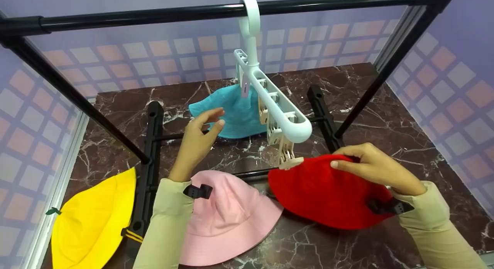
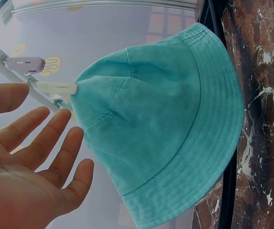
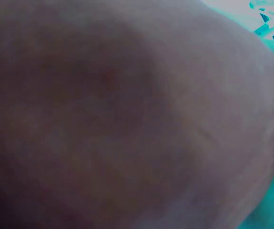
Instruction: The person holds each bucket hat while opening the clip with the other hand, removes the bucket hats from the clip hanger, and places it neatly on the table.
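Right of the hanger (image 1: pixel 271 102), the red hat (image 1: pixel 322 192) is gripped by the right hand (image 1: pixel 372 165). The left hand (image 1: pixel 196 141) is spread.

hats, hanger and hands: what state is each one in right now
Blue bucket hat, hanging, crown clipped to the hanger
Red bucket hat, gripped at its crown
Pink bucket hat, lying on the tabletop, partly hidden
Yellow bucket hat, lying at the side, partly out of view
Clip hanger, hooked over the black rod
Left hand, empty, fingers apart
Right hand, holding the red hat
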Demonstrator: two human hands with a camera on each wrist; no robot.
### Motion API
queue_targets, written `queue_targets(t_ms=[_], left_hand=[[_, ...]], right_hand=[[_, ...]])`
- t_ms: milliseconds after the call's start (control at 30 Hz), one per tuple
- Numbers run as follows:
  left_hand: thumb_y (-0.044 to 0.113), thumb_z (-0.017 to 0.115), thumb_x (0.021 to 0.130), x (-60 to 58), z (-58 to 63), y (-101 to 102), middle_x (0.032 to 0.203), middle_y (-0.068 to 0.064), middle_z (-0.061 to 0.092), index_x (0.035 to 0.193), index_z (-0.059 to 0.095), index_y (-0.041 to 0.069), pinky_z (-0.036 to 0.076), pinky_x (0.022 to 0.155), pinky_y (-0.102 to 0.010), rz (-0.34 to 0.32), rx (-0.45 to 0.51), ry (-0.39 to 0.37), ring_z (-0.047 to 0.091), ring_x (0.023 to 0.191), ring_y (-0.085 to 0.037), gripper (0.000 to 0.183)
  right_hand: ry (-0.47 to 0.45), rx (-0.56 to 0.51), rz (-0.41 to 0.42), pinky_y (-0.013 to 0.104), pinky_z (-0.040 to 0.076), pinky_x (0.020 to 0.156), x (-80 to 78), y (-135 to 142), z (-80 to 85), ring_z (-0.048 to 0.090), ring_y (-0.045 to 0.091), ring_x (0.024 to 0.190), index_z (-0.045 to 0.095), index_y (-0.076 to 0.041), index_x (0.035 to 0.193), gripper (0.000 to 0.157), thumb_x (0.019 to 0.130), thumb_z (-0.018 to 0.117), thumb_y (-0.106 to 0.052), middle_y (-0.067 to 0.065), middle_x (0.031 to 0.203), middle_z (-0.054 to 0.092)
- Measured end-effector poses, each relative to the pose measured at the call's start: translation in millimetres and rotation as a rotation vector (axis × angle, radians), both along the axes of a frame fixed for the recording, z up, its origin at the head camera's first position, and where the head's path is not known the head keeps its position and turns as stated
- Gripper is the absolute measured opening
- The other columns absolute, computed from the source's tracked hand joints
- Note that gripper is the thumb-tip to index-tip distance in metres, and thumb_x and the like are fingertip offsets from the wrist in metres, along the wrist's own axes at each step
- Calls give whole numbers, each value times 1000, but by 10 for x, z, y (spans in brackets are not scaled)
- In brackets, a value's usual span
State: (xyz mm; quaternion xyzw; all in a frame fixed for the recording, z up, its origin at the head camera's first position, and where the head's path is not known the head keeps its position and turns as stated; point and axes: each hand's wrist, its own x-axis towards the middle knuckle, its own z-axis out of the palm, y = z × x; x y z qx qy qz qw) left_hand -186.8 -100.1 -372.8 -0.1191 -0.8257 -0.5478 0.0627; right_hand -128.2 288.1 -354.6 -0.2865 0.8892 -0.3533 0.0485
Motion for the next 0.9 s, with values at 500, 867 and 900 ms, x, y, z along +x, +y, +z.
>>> queue_targets(t_ms=[500, 867, 900], left_hand=[[24, 56, 98, -4, -32, 5, 130, -6, 61, 133, 57, 8, 38, 105, -44, -5, 6, -15, 53, 120, -22, 39], [21, 56, 98, 0, -57, 1, 132, -7, 60, 135, 55, 9, 38, 105, -46, -15, 23, -29, 52, 121, -22, 39], [21, 56, 98, 0, -59, -1, 132, -7, 60, 135, 56, 9, 38, 105, -46, -16, 24, -30, 52, 121, -22, 39]], right_hand=[[-128, -42, 14, 20, 48, 54, 231, 59, 89, 53, 0, 64, 73, -15, 96, 11, 92, 64, -10, -7, 74, 61], [-281, -10, -51, 22, 46, 53, 341, 122, -36, 51, 2, 62, 72, -16, 94, 9, 93, 64, -19, -8, 73, 58], [-280, -1, -61, 22, 46, 53, 342, 133, -55, 51, 2, 62, 72, -16, 94, 9, 93, 64, -19, -7, 73, 58]])
